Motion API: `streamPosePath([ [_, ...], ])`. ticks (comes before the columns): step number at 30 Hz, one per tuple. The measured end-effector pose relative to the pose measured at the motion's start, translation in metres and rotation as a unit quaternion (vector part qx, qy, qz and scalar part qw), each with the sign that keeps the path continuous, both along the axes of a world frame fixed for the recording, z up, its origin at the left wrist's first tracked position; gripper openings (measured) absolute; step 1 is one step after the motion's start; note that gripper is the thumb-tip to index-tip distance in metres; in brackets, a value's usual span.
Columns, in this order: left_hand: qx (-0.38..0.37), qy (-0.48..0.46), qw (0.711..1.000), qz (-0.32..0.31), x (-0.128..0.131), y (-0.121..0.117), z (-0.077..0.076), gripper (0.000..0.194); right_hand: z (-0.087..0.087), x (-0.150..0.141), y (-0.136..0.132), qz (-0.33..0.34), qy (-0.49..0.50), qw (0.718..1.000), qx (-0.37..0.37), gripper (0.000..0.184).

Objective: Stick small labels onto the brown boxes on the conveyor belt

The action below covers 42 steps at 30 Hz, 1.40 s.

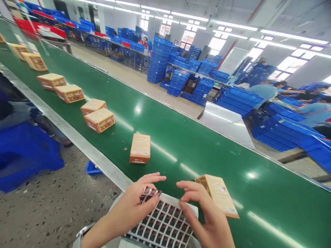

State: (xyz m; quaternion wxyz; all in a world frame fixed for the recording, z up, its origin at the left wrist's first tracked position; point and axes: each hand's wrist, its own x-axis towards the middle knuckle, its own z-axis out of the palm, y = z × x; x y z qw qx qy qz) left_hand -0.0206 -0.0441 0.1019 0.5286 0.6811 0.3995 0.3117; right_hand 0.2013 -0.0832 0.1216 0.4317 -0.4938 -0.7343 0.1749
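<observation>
My left hand (137,201) is closed on a small strip of labels (148,193), dark and red on white, pinched between thumb and fingers. Below it lies a white sheet of labels (161,224) with many small dark-and-red pieces in rows. Over the right edge of that sheet hovers my right hand (204,210), fingers loosely curled and thumb apart, with nothing visible in it. Just beyond the right hand, a tan carton (219,194) lies on the green conveyor belt (170,134). Another tan carton (140,148) stands on the belt ahead of my left hand.
Several more cartons (99,120) sit along the belt toward the far left. A metal rail (85,148) edges its near side. Blue crates (157,58) are stacked across the aisle, where people in light blue (263,90) work at the right. A blue crate (26,155) is at the lower left.
</observation>
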Motion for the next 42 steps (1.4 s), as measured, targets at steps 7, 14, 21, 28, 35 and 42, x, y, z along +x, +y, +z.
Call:
streamPosePath([
  [7,0.094,0.013,0.995,-0.021,-0.045,0.021,0.005,0.014,-0.019,-0.033,0.095,-0.091,0.357,0.886,-0.282,0.055],
  [14,0.095,0.069,0.991,-0.067,-0.031,0.046,-0.003,0.016,-0.028,-0.052,0.129,-0.120,0.368,0.877,-0.285,0.040],
  [21,0.057,0.030,0.994,-0.089,-0.018,0.040,0.001,0.025,-0.023,-0.042,0.118,-0.134,0.333,0.888,-0.287,0.038],
  [28,0.054,0.023,0.994,-0.096,-0.004,0.034,-0.004,0.026,-0.026,-0.038,0.107,-0.187,0.242,0.923,-0.235,0.035],
  [35,0.059,0.023,0.992,-0.109,0.007,0.027,-0.005,0.028,-0.022,-0.040,0.095,-0.284,0.101,0.943,-0.143,0.032],
  [42,0.017,0.018,0.991,-0.132,0.005,0.019,-0.006,0.017,-0.016,-0.013,0.080,-0.317,0.043,0.944,-0.077,0.033],
])
